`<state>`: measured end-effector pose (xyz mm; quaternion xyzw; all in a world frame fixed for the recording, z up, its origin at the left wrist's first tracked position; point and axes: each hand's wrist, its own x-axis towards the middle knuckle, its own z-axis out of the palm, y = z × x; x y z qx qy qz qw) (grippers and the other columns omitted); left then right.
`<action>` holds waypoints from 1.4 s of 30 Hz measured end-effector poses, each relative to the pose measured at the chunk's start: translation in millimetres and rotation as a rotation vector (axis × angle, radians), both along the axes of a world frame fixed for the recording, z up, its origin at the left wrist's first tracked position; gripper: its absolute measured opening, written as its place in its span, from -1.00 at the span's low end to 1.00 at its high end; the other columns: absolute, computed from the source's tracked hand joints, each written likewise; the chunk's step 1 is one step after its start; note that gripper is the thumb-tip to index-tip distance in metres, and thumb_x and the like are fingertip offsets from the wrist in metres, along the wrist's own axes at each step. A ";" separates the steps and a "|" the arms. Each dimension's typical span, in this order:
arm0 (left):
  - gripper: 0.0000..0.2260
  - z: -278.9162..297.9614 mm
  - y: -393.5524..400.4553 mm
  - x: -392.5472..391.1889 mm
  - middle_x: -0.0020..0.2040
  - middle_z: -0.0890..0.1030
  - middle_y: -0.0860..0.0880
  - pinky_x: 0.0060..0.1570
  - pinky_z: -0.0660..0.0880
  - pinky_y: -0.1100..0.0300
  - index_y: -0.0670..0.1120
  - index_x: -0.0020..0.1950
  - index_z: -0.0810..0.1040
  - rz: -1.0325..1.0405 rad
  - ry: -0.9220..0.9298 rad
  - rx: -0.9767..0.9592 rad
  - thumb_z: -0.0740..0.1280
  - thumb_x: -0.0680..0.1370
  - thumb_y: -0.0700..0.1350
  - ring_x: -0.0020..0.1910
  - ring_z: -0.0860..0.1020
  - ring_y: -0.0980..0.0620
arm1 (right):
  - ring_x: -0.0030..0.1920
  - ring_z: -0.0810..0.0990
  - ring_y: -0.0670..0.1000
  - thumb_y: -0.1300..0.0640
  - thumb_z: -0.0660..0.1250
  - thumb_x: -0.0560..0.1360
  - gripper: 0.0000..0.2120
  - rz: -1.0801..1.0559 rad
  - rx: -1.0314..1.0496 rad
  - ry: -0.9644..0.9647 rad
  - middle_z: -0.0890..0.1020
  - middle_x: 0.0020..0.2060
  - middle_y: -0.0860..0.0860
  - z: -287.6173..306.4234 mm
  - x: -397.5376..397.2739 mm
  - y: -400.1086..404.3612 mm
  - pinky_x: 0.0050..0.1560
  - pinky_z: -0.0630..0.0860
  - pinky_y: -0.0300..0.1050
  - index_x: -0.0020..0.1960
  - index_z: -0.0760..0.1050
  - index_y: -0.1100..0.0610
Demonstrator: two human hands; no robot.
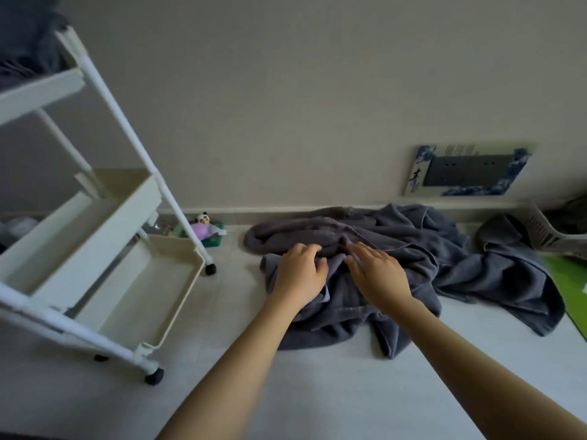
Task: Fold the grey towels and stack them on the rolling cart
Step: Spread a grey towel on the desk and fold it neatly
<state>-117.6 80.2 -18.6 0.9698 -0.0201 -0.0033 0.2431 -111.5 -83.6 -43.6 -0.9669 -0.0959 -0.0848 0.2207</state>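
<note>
White rolling cart (95, 217) at left, grey folded towel (28, 39) on top tier. Beyond, panda toy (205, 228). Centre floor: crumpled grey towels (397, 249), heap running left-right along wall. Left hand (300, 274) gripping cloth, right hand (378, 274) flat, fingers spread. Laundry basket (552, 233) far right.

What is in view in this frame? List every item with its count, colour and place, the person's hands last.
grey towels: a crumpled pile, count unclear, on the floor by the wall
folded towels: dark grey, count unclear, on the cart's top shelf
rolling cart: one, white, three tiers, at left
toy: one, panda-headed, purple, in a green tray behind the cart
socket plate: one, grey with blue-white frame, on the wall
laundry basket: one, pale, far right
mat: one, green, right edge
left hand: gripping the pile
right hand: fingers extended, on the pile
</note>
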 end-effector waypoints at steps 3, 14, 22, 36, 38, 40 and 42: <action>-0.63 -32.7 -7.4 4.9 0.35 0.40 -0.08 0.25 0.36 0.04 -0.06 0.38 0.36 -0.002 0.108 -0.020 0.16 0.60 0.01 0.32 0.38 -0.11 | 0.35 0.39 0.07 -0.15 -0.01 0.58 -0.54 -0.017 -0.047 0.100 0.44 0.36 0.00 -25.8 6.9 -14.7 0.31 0.32 -0.04 0.39 0.34 -0.04; -0.44 -112.3 -21.7 -4.5 0.50 -0.07 0.04 0.44 0.09 0.11 0.16 0.25 0.41 -0.181 0.200 -0.187 0.44 0.30 0.25 0.50 -0.04 0.04 | 0.47 0.08 0.08 -0.62 -0.29 0.18 -0.09 0.310 -0.120 0.368 0.09 0.50 -0.10 -87.7 34.1 -89.4 0.44 -0.01 0.05 0.38 0.24 -0.28; -0.83 -112.2 -17.7 -7.8 0.39 0.20 0.09 0.34 0.09 0.27 -0.15 -0.22 0.62 -0.040 0.167 -0.261 0.50 0.39 -0.06 0.40 0.13 0.16 | 0.39 0.21 0.12 -0.61 0.02 0.19 -0.29 0.376 0.012 0.353 0.27 0.42 -0.03 -96.2 38.0 -107.1 0.33 0.04 -0.02 0.16 0.50 -0.28; -0.83 -2.0 11.2 -12.4 -0.26 0.56 -0.02 -0.12 0.43 0.20 -0.14 -0.14 0.57 -0.011 0.142 -0.530 0.35 0.53 -0.04 -0.23 0.49 0.11 | -0.12 0.56 -0.15 -0.12 0.38 0.41 -0.88 0.242 0.288 0.302 0.60 -0.21 -0.21 -5.1 10.0 -88.0 -0.04 0.43 -0.23 -0.09 0.56 -0.12; -0.86 16.5 22.2 -10.6 -0.25 0.58 0.00 -0.09 0.43 0.18 -0.10 -0.17 0.58 -0.032 0.103 -0.551 0.36 0.52 -0.05 -0.22 0.50 0.12 | -0.02 0.55 -0.15 -0.10 0.35 0.43 -0.75 0.283 0.247 0.232 0.65 -0.04 -0.13 20.9 5.4 -83.6 0.07 0.45 -0.21 0.08 0.58 -0.06; -0.90 35.3 33.4 -10.2 -0.24 0.59 0.04 -0.04 0.44 0.18 -0.05 -0.17 0.59 -0.030 0.040 -0.556 0.36 0.52 -0.05 -0.19 0.51 0.14 | 0.08 0.51 -0.18 -0.08 0.34 0.45 -0.65 0.335 0.230 0.198 0.59 0.08 -0.18 49.2 -5.6 -78.3 0.12 0.40 -0.31 0.23 0.52 -0.09; -0.92 52.9 41.5 -8.7 -0.21 0.61 0.07 0.00 0.44 0.19 0.02 -0.17 0.58 -0.001 -0.013 -0.575 0.37 0.51 -0.04 -0.17 0.53 0.14 | 0.08 0.47 -0.22 -0.05 0.36 0.45 -0.63 0.360 0.230 0.230 0.53 0.07 -0.23 72.4 -15.8 -74.5 0.05 0.31 -0.45 0.25 0.50 -0.10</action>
